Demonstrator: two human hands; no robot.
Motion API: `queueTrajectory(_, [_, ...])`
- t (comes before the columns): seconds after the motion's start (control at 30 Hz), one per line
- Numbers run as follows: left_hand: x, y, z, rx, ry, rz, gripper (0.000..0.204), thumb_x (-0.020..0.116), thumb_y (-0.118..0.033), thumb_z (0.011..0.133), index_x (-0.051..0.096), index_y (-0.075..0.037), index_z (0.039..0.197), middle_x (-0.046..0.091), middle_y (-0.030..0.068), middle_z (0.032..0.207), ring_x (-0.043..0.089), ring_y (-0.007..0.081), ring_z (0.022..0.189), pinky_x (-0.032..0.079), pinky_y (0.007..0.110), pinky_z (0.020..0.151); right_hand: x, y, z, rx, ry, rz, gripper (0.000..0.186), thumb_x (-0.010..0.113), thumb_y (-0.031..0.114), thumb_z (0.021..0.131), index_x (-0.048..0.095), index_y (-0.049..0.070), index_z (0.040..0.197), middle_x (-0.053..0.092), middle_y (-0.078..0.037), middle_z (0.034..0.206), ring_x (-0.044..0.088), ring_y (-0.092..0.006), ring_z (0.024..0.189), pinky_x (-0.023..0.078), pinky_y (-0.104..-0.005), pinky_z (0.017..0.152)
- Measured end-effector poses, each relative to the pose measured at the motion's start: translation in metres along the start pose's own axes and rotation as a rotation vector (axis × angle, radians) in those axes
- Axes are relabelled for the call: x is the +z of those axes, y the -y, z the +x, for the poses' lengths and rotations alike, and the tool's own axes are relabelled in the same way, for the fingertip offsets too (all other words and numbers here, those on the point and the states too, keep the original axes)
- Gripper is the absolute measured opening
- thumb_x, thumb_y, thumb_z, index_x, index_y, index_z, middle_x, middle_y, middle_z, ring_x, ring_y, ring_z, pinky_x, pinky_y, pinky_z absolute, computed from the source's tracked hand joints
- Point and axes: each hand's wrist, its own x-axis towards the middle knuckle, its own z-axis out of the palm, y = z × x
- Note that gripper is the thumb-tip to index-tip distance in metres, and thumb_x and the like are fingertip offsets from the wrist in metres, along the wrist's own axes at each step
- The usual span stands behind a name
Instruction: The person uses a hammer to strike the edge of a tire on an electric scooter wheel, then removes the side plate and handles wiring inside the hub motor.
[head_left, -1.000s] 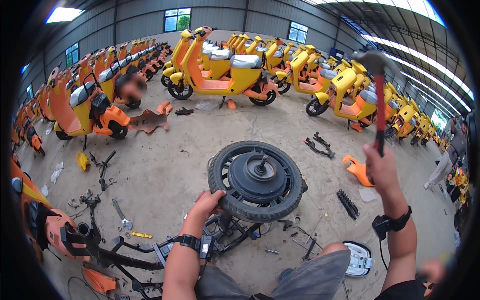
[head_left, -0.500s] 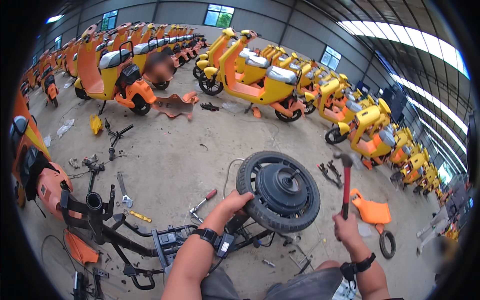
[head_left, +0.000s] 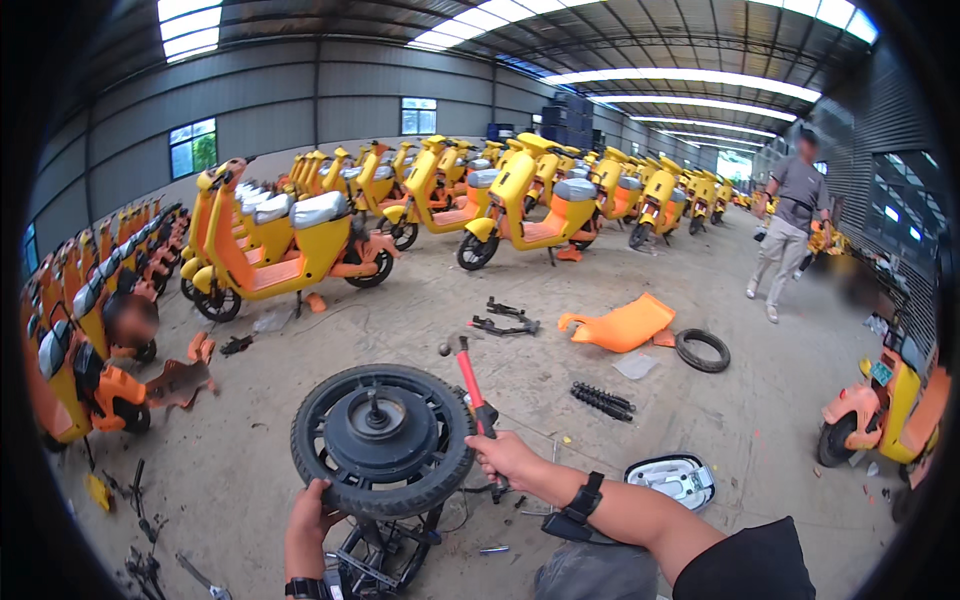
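Many yellow-and-orange scooters with silver-grey seats [head_left: 545,215] are standing in rows across the far floor. One co-worker in a grey top and pale trousers [head_left: 792,205] is standing off right, well apart, so swing room is looking fine there.

Low in front, a black metal tubular frame [head_left: 378,572] is sitting partly hidden under the dark grey spoked wheel with black rubber tyre and round motor hub [head_left: 395,447]. Wheel is lying left of centre, tilted, axle side up; can't fully see what's bearing it underneath. Judgement: any rocking there would be wasting the blow, so firm support is mattering.

The hammer with red shaft, black grip and metal head [head_left: 468,372] is angling up just beside the tyre's right edge; can't tell if they're touching. Short, square strokes should be giving best control.

Right hand [head_left: 508,462] is clenching the hammer's grip, fingers wrapped round it. Left hand [head_left: 308,522] is grasping the tyre's near-left edge; bare fingers, so blows should be landing well clear.

Dark metal axle stub [head_left: 374,408] is poking up from the hub centre. Looking easy to mar; glancing hits are the risk.
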Motion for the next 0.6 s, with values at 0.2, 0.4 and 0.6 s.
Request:
queueTrajectory(0.2, [-0.035,0.018,0.030,0.051,-0.032,-0.141,0.036,0.052,-0.033,0.095,0.059,-0.006,0.117,0.064,0.0098,0.112,0.062,0.0242,0.102,0.053,0.041,0.085,0.011,-0.003,0.021,-0.019,0.069,-0.001,0.030,0.058,0.030,0.096,0.047,0.012,0.075,0.044,0.004,0.059,0.042,-0.0077,0.045,0.036,-0.0266,0.041])
queueTrajectory(0.4, [0.003,0.012,0.016,-0.017,-0.028,-0.203,0.039,0.053,-0.031,0.095,0.055,-0.003,0.122,0.063,0.0142,0.116,0.062,0.0284,0.106,0.054,0.045,0.091,0.005,-0.007,0.045,-0.085,-0.014,-0.142,0.038,0.059,0.034,0.094,0.053,0.006,0.070,0.053,-0.003,0.057,0.051,-0.0129,0.045,0.040,-0.0299,0.041])
queueTrajectory(0.6, [-0.005,0.016,0.029,-0.048,-0.069,-0.181,0.041,0.053,-0.031,0.095,0.054,-0.001,0.123,0.063,0.0141,0.116,0.062,0.0292,0.107,0.054,0.045,0.091,0.003,-0.007,0.061,-0.285,-0.210,-0.202,0.040,0.059,0.038,0.094,0.055,0.004,0.074,0.055,-0.003,0.055,0.055,-0.0148,0.047,0.044,-0.0313,0.045])
